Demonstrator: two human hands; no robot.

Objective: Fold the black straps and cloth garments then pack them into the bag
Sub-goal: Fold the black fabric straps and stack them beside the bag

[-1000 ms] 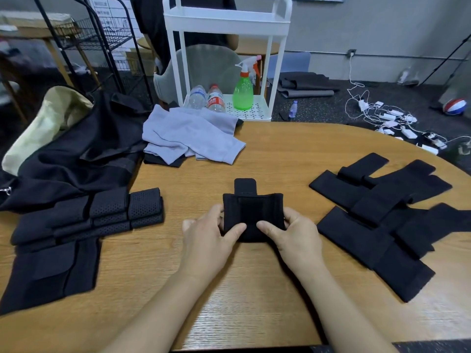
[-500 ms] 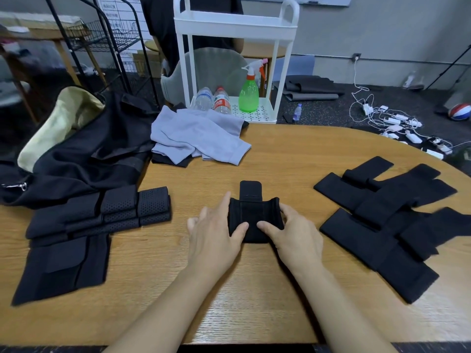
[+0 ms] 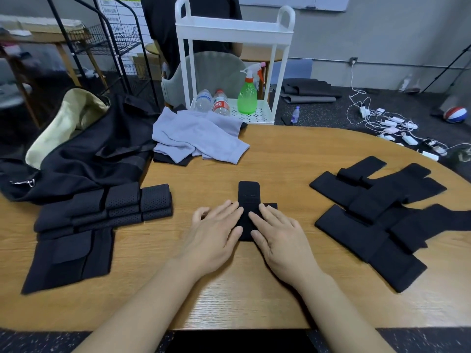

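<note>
Grip: left hand [image 3: 216, 231] and right hand [image 3: 279, 234] are laid flat, fingers straight and spread, pressed on a folded black strap [image 3: 247, 200] at the near centre of the worktop [image 3: 280, 161].

Step in hand, as judged: the fold is being flattened. Next move, as judged: the bundle is to be lifted without being let spring open.

Orientation: the strap's long axis is run near to far; its tab end is pointed to the far side.

Left: folded perforated straps [image 3: 122, 207]; beyond them, the bag [image 3: 84, 154]. Far centre: grey garment [image 3: 196, 138]. Right: unfolded straps [image 3: 382, 215], spread in a pile.
</note>
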